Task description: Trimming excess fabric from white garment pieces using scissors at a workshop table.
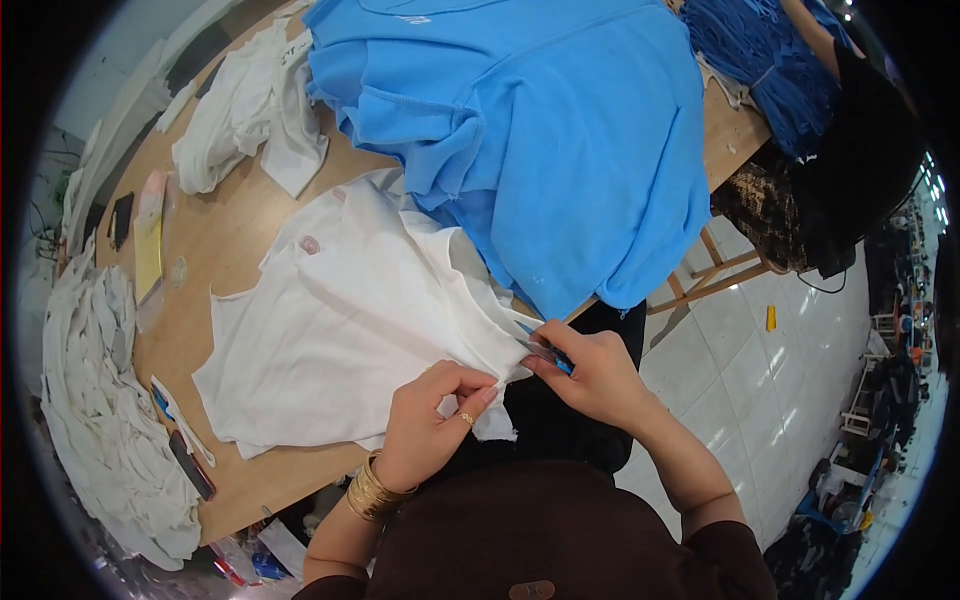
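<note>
A white fabric garment (340,320) lies spread on the near part of the table, its right end hanging over the edge toward my lap. My left hand (437,415), with a ring and gold bracelets, pinches the edge of this cloth between thumb and fingers. Close by on the right, my right hand (596,375) is closed around small blue-handled thread snips (545,350). Their blades point up and left, right beside the white edge; whether they touch it I cannot tell. The snips' handles are partly hidden by my fingers.
A large blue garment pile (590,150) covers the table (240,490) ahead. White cloth heaps (110,400) lie at left, near a dark phone-like object (192,465) and a yellow pad (148,255). Another person (860,150) sits at right by dark blue cloth (770,70).
</note>
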The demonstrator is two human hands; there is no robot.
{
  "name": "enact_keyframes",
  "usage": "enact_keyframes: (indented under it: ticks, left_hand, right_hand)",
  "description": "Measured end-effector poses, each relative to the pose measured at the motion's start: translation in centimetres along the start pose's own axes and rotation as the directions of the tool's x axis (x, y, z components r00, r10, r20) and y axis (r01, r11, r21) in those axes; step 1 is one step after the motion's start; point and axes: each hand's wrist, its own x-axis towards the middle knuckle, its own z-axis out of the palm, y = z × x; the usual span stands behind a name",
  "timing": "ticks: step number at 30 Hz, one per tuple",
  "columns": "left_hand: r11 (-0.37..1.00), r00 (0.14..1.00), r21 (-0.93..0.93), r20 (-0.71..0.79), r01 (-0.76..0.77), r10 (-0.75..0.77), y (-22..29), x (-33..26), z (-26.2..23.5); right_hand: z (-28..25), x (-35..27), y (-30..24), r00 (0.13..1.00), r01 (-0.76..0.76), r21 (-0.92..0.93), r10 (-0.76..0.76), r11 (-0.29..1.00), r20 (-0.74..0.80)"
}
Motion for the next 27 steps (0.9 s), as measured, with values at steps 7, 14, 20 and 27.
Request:
enact_keyframes:
  ticks: [7,14,20,27]
  left_hand:
    - [0.977,0.988,-0.148,0.023,0.153,-0.152,0.3,-0.3,0.1]
    - [0.987,0.992,-0.108,-0.011,0.12,-0.122,0.5,-0.5,0.2]
    - [0.988,0.993,-0.104,-0.029,0.112,-0.116,0.4,-0.6,0.4]
    - [0.989,0.994,-0.097,-0.021,0.109,-0.112,0.4,-0.6,0.4]
  right_hand:
    - [-0.3,-2.1,-3.1,0.982,-0.172,0.353,0.187,0.92,-0.01]
    - [-0.7,-2.7,-5.0,0.864,-0.462,0.449,0.275,0.765,0.421]
    - [-0.6,-2.9,-5.1,0.847,-0.496,0.42,0.316,0.76,0.427]
    - [0.1,-3.2,-4.4,0.903,-0.39,0.405,0.258,0.827,0.343]
